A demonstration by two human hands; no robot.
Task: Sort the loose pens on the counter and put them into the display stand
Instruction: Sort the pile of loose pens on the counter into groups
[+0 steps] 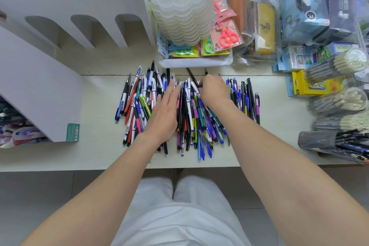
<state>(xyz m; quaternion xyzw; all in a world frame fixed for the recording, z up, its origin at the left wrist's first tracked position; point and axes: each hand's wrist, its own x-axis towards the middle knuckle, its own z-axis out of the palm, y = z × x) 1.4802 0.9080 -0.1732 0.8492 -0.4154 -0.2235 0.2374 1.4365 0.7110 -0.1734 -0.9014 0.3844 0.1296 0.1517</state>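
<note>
Pens [195, 118] loose in one long heap on pale counter [95, 154], near ends close to the front edge. Left of heap, bare counter as far as white display stand [83, 32], with arched slots beyond and to the left. Just beyond heap, white tray [195, 63], rim close to the far tips. Right of heap, a narrow bare strip, then clear tubs [339, 102] lying on their sides. Left hand [165, 110] flat on heap's middle, fingers straight, pressing down. Right hand [214, 91] apart from it at heap's far end, fingers curled down among the pens — pinching one or not, cannot tell.
</note>
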